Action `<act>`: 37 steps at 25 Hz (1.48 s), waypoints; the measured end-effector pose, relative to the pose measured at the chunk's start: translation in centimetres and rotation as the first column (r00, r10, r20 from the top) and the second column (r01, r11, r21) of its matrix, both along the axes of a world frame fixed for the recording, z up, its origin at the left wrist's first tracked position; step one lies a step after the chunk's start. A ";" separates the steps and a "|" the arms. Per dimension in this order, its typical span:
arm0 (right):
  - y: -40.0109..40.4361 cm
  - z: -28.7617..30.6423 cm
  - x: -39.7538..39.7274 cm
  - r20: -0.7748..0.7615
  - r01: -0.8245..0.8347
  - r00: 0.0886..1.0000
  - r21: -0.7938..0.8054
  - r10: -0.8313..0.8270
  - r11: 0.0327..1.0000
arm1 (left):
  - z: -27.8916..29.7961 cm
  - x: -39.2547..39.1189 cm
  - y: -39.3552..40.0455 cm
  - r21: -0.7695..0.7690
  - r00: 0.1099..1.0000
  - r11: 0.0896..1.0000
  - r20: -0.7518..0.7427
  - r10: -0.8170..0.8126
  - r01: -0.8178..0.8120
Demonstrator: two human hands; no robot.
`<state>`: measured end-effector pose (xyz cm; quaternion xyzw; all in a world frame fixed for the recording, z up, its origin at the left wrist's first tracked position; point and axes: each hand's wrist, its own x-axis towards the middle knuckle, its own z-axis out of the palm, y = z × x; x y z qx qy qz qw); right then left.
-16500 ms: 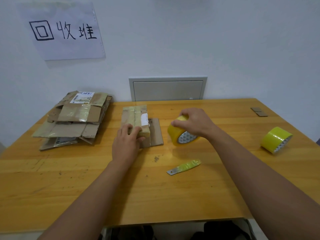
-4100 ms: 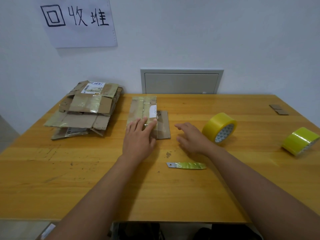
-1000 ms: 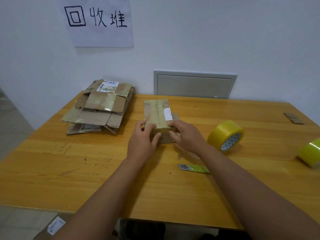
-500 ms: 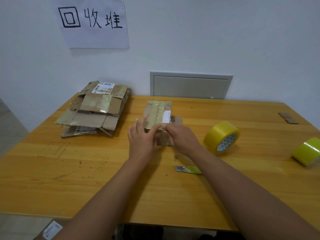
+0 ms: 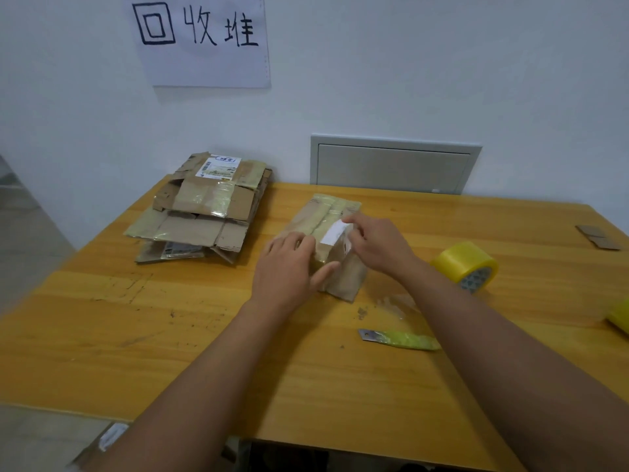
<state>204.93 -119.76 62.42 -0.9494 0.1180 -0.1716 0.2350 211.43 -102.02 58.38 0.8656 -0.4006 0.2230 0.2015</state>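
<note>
Left hand [image 5: 289, 267] and right hand [image 5: 377, 247] both grip the flattened box [image 5: 326, 212] (fingers curled round it).

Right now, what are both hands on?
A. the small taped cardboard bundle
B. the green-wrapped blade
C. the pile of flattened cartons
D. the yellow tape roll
A: the left hand and right hand both grip the small taped cardboard bundle, while the yellow tape roll and green-wrapped blade lie untouched on the table.
</note>
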 end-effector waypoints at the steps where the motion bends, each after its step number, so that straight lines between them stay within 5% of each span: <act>1: -0.5 0.1 0.2 -0.018 0.025 1.000 -0.011 -0.026 1.000 | -0.1 -0.1 0.0 -0.017 1.000 1.000 0.014 0.007 -0.007; 10: -2.4 -0.7 1.9 -0.319 0.060 0.945 -0.061 -0.077 0.996 | -1.6 2.3 1.9 -0.014 0.999 1.000 0.029 -0.017 0.017; 17: -1.9 -0.1 0.5 -0.258 0.079 0.956 -0.226 -0.138 0.971 | -0.7 2.1 0.6 0.119 0.970 0.968 -0.075 0.230 -0.220; 22: 0.7 -0.5 -0.7 -0.144 0.085 0.983 -0.204 -0.116 0.975 | -0.3 -0.2 -2.5 0.115 0.991 0.991 -0.118 -0.062 0.075; 26: -0.1 0.1 -2.9 -0.140 -0.049 0.990 -0.120 0.032 0.992 | -0.7 -0.3 -3.1 0.055 0.952 0.997 -0.306 -0.032 0.051; 32: -2.1 -0.7 -3.8 -0.207 -0.073 0.978 -0.201 0.031 0.977 | -0.3 0.7 -2.5 -0.006 0.976 0.989 -0.161 -0.150 0.151; 37: -0.5 -1.3 -3.2 -0.091 -0.107 0.992 -0.305 0.083 0.946 | -0.7 1.5 -0.8 -0.035 0.974 0.978 -0.085 -0.210 0.208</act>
